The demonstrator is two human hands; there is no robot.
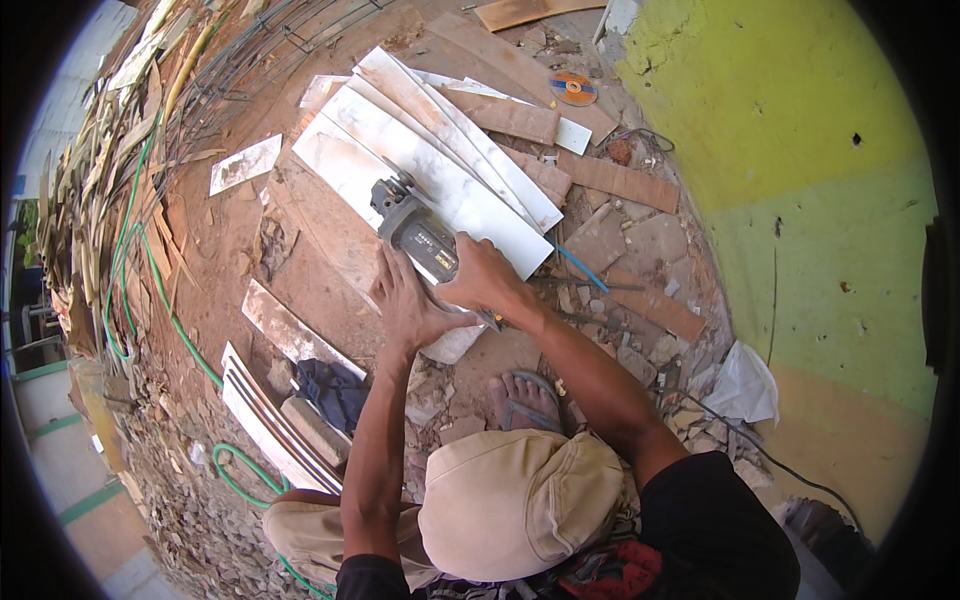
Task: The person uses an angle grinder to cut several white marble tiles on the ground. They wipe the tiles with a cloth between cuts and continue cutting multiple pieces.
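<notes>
A dark grey handheld power cutter (425, 242) rests on the uppermost of several long white tile strips (490, 228). My right hand (484, 276) is wrapped round the rear of its body. Along the near-left side of the tool, my left hand (402, 300) holds it, with the fingers pointing forward and the thumb stretched to the right. A thin dark line runs along the top tile in front of the tool's head. The blade is hidden from view. Beneath and behind that tile, more white strips lie fanned out on the dirt.
An orange disc (573, 89) lies on a brown tile beyond the stack. Brown tile pieces (618, 184) and a blue stick (582, 266) are to the right. A painted wall (800, 190) bounds that side. Left are dark cloth (332, 393), a green hose (160, 275) and scrap wood (105, 190).
</notes>
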